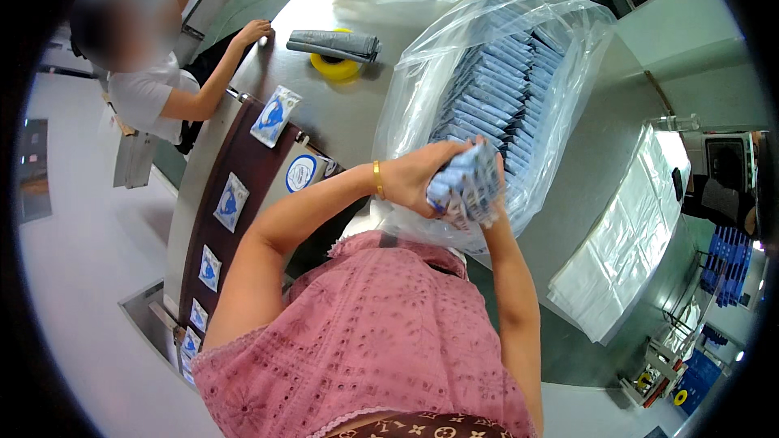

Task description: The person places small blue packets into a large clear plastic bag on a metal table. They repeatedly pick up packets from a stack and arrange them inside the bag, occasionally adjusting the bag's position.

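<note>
Between my two hands is a bunch of small blue-and-white packets (pixel 464 185), pressed together and slightly blurred. My left hand (pixel 408 180), with a gold bracelet at the wrist, wraps round the bunch from the left. My right hand (pixel 497 195) closes on its right side, mostly hidden behind the packets. Just beyond them lies a large clear plastic bag (pixel 414 97), its mouth spread wide. Inside it, packets of the same kind (pixel 491 93) stand on edge in tight rows. The bag's near edge falls below my hands.
On the left, a dark conveyor belt (pixel 253 164) carries several spaced packets (pixel 231 201). A grey roll (pixel 334 45) rests on a yellow tape roll (pixel 334 70) on the metal table (pixel 369 126). Clear bags (pixel 621 235) lie flat at right. A co-worker (pixel 150 85) is at the far left.
</note>
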{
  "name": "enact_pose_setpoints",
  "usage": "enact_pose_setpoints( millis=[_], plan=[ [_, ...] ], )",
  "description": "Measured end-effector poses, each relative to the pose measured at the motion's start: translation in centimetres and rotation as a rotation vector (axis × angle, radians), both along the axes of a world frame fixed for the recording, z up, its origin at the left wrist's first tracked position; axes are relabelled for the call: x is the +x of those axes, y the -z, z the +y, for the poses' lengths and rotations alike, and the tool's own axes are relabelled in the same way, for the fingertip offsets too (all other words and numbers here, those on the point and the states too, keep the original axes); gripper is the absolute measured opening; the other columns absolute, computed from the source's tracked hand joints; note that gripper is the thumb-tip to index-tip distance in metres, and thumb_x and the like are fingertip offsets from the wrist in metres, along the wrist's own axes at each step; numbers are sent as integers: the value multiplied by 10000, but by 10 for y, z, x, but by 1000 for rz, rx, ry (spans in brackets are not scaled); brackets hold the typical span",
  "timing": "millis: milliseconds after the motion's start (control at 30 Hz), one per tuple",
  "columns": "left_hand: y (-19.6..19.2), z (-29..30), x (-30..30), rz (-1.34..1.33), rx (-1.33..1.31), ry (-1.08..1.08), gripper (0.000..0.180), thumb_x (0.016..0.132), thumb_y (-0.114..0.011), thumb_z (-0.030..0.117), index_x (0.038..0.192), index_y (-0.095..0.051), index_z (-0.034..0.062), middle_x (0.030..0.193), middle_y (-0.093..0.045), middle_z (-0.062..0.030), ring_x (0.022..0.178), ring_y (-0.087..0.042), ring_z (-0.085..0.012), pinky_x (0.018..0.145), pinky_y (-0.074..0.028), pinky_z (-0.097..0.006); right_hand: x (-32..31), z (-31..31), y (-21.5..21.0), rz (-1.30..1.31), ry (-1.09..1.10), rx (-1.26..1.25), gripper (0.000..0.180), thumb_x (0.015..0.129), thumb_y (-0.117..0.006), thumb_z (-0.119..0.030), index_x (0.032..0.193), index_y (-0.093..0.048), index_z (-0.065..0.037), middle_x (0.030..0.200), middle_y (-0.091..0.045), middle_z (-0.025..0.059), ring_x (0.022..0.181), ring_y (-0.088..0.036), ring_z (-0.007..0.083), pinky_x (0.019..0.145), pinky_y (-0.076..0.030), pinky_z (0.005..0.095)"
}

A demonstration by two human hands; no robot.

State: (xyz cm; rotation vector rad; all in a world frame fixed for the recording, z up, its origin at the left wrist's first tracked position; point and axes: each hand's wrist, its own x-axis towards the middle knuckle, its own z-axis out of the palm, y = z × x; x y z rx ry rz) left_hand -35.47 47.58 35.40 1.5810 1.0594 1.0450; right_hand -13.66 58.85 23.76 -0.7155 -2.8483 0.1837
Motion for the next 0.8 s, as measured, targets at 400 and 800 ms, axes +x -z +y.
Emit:
enact_pose_setpoints(
  millis=[400,800],
  plan=[
    [62,-29,10,858,9,-49,959,464,-789,175,1332,-411,23,1156,-521,-168,1089,-515,-346,949,-392,-421,19,-50,-86,-236,21,-529,472,701,-788,-269,1067,-608,-31,1034,-607,127,1052,-540,311,943,-392,459],
    [98,-34,74,1093,237,-227,697,715,-673,210,1331,-421,0,1164,-517,-176,1125,-488,-339,987,-349,-459,49,-102,-83,140,-436,-376,109,682,-665,-112,787,-643,-95,791,-587,20,834,-540,212,763,-423,357]
  ],
)
